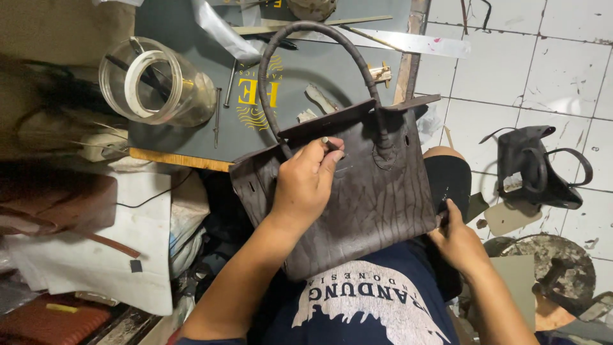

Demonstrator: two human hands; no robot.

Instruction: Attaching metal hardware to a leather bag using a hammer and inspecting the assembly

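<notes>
The dark brown wrinkled-leather handbag (364,191) with its rounded loop handle (306,57) stands tilted on my lap, its top edge leaning toward the dark cutting mat (306,70). As I judge it, the bag could tip or slide off my knee, because it is propped only by my two hands and the leather looks limp.

My left hand (306,185) lies over the front panel, fingers curled together and pinching a small thin tool, perhaps an awl or needle, against the leather near the handle's base. My right hand (456,239) grips the bag's lower right corner; its fingers fold behind the edge, so I cannot tell how tightly they close.

Further out, a clear plastic jar (156,83) lies on the mat, a long metal ruler (408,43) beside it, and another black leather bag (539,166) sits on the white tiled floor (562,76).
</notes>
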